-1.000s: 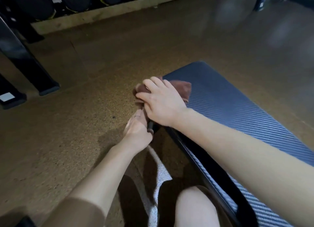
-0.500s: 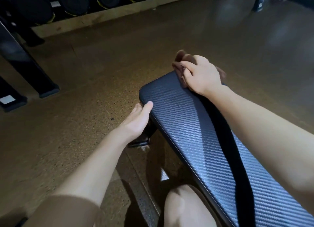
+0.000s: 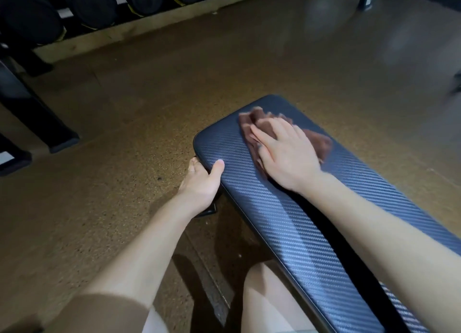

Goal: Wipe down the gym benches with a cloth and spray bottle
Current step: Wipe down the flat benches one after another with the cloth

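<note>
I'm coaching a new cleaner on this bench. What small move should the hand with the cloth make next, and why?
Probably draw the brown cloth back along the bench pad toward the body. The right hand presses it flat near the pad's far end, the left hand grips the pad's near edge to steady it, and the long stretch nearer the person lies ahead of the cloth.

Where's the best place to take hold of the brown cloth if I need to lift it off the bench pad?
Probably the bunched folds of the brown cloth at its far end, past the right hand. They stand up from the flat bench pad, so pinch them from above; the rest lies flat under the palm.
</note>
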`<action>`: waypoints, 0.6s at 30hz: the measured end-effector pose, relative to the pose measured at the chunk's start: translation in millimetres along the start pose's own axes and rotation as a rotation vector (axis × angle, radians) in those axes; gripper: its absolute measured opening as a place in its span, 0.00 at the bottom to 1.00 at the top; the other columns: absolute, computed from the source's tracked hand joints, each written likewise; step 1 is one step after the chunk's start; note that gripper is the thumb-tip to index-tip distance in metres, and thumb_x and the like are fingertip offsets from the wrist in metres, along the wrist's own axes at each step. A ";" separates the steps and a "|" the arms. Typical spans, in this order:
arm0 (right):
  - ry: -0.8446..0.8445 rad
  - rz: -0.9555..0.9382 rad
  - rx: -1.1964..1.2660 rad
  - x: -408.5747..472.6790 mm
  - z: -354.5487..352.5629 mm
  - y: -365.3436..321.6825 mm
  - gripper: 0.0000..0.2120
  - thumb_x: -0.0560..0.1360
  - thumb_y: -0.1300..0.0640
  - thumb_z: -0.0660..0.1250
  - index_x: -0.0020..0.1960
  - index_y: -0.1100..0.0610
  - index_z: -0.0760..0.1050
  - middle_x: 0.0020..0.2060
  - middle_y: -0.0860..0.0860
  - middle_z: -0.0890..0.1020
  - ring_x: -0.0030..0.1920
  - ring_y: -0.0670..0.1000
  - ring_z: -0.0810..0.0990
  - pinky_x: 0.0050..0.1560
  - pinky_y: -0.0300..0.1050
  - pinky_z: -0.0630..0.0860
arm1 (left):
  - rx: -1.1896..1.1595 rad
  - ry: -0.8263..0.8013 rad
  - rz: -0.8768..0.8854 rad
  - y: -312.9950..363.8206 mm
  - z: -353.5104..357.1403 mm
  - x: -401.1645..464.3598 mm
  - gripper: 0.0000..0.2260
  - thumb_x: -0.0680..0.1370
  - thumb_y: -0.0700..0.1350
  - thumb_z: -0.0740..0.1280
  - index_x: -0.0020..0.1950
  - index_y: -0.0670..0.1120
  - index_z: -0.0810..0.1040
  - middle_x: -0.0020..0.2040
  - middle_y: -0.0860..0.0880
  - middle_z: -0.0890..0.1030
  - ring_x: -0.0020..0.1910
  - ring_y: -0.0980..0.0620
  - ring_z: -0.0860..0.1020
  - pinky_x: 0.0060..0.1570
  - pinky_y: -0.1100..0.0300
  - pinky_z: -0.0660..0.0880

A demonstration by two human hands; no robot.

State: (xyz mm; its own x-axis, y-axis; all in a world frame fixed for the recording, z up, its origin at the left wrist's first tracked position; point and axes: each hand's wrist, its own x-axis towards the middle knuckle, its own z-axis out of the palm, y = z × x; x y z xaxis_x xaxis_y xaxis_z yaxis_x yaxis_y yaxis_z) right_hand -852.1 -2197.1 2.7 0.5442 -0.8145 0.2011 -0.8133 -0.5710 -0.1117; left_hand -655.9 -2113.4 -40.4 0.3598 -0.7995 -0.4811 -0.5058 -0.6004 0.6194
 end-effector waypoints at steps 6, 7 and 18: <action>-0.043 -0.248 0.034 52.6 23.6 -63.6 0.24 0.78 0.49 0.52 0.67 0.51 0.78 0.66 0.54 0.77 0.66 0.57 0.73 0.63 0.55 0.69 | 0.019 0.000 0.030 -2.3 0.6 8.7 0.45 0.75 0.76 0.44 0.85 0.53 0.43 0.85 0.53 0.46 0.84 0.49 0.50 0.81 0.47 0.49; -0.064 -0.302 0.067 52.9 22.0 -60.2 0.24 0.79 0.49 0.52 0.69 0.50 0.78 0.68 0.54 0.76 0.67 0.57 0.73 0.65 0.54 0.69 | 0.006 -0.001 0.031 -3.5 0.1 9.3 0.47 0.71 0.78 0.44 0.85 0.54 0.44 0.85 0.54 0.47 0.83 0.49 0.50 0.81 0.47 0.50; -0.022 0.206 0.052 51.6 8.0 64.3 0.22 0.83 0.47 0.53 0.75 0.43 0.69 0.68 0.57 0.72 0.67 0.62 0.70 0.64 0.59 0.71 | -0.071 0.003 0.072 -9.1 -2.1 2.8 0.53 0.65 0.80 0.44 0.85 0.53 0.46 0.85 0.54 0.50 0.83 0.54 0.49 0.81 0.45 0.48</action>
State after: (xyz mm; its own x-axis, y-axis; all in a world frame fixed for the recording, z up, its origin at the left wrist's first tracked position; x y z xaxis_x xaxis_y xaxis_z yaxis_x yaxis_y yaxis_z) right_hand -874.7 -2276.7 -1.9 0.3727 -0.9162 0.1473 -0.8963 -0.3965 -0.1987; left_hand -648.6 -2110.2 -46.1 0.3272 -0.8403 -0.4322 -0.4734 -0.5416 0.6947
